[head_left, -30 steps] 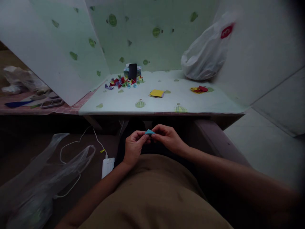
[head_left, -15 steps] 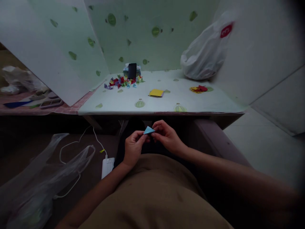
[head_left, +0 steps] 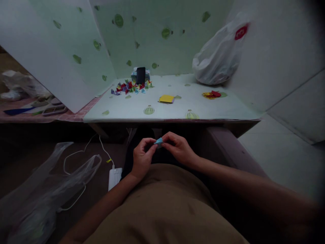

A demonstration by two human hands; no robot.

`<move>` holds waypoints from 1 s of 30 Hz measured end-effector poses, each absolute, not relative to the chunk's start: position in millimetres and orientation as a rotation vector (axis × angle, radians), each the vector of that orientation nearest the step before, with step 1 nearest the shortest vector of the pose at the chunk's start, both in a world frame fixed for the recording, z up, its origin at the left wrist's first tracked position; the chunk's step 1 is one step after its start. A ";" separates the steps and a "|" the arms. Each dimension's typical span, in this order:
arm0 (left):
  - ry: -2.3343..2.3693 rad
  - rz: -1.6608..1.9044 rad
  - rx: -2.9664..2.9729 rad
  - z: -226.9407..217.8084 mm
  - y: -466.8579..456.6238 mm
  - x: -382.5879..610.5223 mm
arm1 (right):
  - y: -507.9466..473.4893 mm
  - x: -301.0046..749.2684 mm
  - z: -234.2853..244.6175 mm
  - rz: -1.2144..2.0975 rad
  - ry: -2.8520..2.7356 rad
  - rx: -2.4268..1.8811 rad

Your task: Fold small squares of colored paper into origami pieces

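Observation:
A small piece of folded light-blue paper (head_left: 158,141) is held above my lap, just in front of the table edge. My left hand (head_left: 143,154) pinches its left side between thumb and fingers. On the other side, my right hand (head_left: 179,147) grips the right end with thumb and forefinger. The fingertips cover both ends of the paper, so its exact fold is hard to make out. On the table lie a stack of square paper (head_left: 166,99), yellow on top, and a pile of colourful folded paper cranes (head_left: 130,87).
A black phone (head_left: 141,75) leans on a tissue box behind the cranes. Red and yellow paper pieces (head_left: 212,95) lie at the right, near a white plastic bag (head_left: 218,57). A white power bank (head_left: 115,178) with a cable and a clear plastic bag (head_left: 58,183) are on the seat at left.
The blue paper has turned and now shows a smaller, narrower face instead of a wide triangle. My right forefinger has come down onto its right end.

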State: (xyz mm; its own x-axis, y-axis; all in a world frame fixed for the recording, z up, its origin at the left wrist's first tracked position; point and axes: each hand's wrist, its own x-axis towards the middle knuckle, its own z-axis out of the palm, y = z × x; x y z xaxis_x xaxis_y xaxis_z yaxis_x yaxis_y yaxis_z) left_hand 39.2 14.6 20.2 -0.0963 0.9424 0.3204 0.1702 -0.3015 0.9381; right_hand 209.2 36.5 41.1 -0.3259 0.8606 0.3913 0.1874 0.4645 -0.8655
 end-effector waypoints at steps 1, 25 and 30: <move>1.255 1.452 1.493 19.5 14.7 39.0 | 36.3 209.3 41.0 0.917 -1.787 -0.890; 1.243 1.527 1.671 23.4 11.4 37.9 | 31.7 203.8 41.1 1.019 -1.699 -0.851; 1.228 1.503 1.561 24.2 10.8 39.2 | 32.0 200.8 37.6 1.036 -1.616 -0.890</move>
